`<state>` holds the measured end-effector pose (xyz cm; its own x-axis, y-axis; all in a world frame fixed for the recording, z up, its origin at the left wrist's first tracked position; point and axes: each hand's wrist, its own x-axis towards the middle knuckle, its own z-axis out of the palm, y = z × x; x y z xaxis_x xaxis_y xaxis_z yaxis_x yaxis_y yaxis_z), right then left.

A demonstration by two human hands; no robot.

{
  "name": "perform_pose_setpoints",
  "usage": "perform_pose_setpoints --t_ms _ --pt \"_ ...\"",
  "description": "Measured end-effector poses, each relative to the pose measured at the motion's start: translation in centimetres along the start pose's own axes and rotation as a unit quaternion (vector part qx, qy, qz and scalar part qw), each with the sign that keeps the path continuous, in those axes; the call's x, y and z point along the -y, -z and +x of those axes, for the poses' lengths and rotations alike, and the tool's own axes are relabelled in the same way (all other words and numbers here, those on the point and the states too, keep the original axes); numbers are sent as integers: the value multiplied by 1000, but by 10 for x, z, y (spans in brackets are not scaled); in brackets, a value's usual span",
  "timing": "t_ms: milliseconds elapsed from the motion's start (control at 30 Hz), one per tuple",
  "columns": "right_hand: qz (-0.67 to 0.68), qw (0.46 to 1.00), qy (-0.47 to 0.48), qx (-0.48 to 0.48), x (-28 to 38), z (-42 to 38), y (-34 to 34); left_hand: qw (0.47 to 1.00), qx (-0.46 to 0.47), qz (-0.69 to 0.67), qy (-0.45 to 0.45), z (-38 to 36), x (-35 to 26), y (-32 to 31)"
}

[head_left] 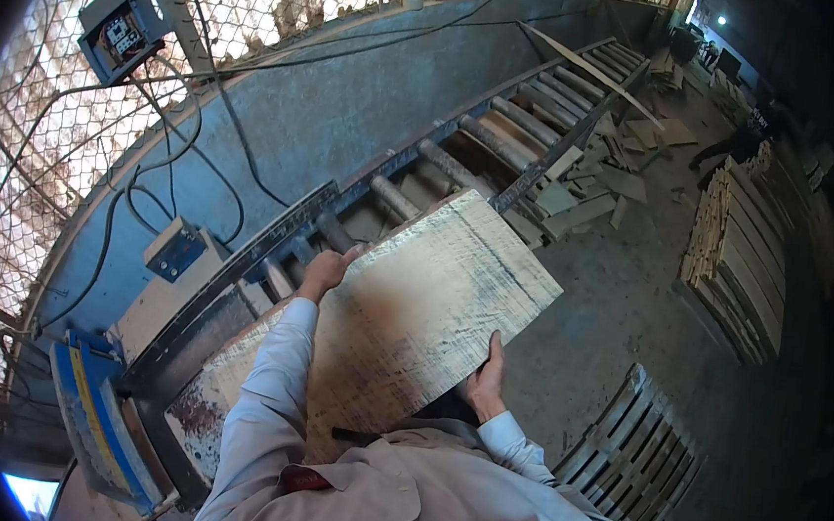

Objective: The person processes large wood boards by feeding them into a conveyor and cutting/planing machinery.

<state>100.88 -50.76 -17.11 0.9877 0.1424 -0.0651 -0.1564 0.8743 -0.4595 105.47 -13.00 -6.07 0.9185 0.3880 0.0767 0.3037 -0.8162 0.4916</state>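
Observation:
A large rectangular slab (435,282), which looks like stone, is tilted in front of my body. Its face is pale tan and grey, with rough streaks and a darker brown patch. My left hand (329,273) grips its far left edge, beside the roller conveyor (393,199). My right hand (488,381) holds the near right edge, thumb on the upper face and the other fingers mostly hidden. The slab's lower left end is partly behind my left sleeve, close to the machine bed (194,430).
A blue and yellow machine part (95,421) stands at left, near a control box (175,249) with hanging cables. Broken pieces (581,200) litter the floor beside the conveyor. At right are a slatted pallet (633,458), a slab stack (744,259) and a person (745,140).

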Motion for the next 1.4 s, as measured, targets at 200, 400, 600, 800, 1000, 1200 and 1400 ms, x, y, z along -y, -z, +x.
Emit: perform_pose_setpoints --t_ms 200,400,600,800,1000,1200,1400 --pt "-90 983 95 -130 -8 -11 -11 1000 2 19 -22 -4 -2 -3" --pt "-138 966 165 -143 -21 -10 -1 997 -55 6 -58 1 36 -28" --pt "-300 922 243 -37 -72 38 47 981 -128 -33 -144 -54 69 -58" --pt "-466 854 230 37 -313 216 150 921 -220 -47 -318 28 218 -188" --pt "-467 799 375 -55 -404 291 169 950 -241 -112 -162 -151 391 -270" --pt "-508 836 207 -25 -500 126 193 886 -369 -250 130 -465 649 -322" --pt "-560 749 302 -185 -638 -342 288 671 -469 -489 303 -967 985 -385"
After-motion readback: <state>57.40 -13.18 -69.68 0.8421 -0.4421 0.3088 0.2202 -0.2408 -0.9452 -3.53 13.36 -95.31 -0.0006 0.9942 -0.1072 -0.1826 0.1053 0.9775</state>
